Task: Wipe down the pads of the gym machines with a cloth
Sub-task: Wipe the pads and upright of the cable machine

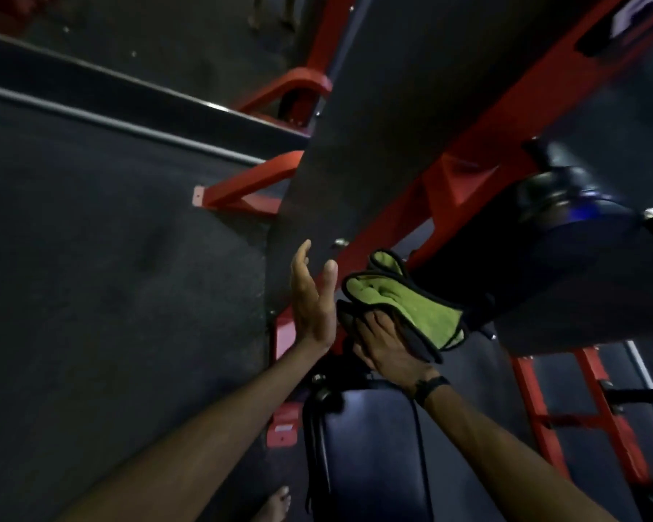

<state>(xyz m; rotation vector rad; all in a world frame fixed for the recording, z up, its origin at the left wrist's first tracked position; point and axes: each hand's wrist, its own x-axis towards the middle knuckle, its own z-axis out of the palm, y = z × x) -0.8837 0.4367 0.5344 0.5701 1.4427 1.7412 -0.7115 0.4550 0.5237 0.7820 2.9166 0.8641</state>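
A folded green cloth with dark edging [411,303] is in my right hand [387,342], which presses it against the near end of a dark blue pad [566,273] on a red-framed gym machine. My left hand [311,295] floats just left of the cloth, empty, fingers spread and palm turned toward it. A second dark blue padded seat [370,454] sits below my forearms. A black band circles my right wrist.
The red steel frame [464,171] runs diagonally up to the right behind a large dark panel [374,126]. Red floor brackets [242,190] jut left. Dark rubber flooring fills the left side. My bare foot [276,502] shows at the bottom; a red ladder-like frame [581,416] stands right.
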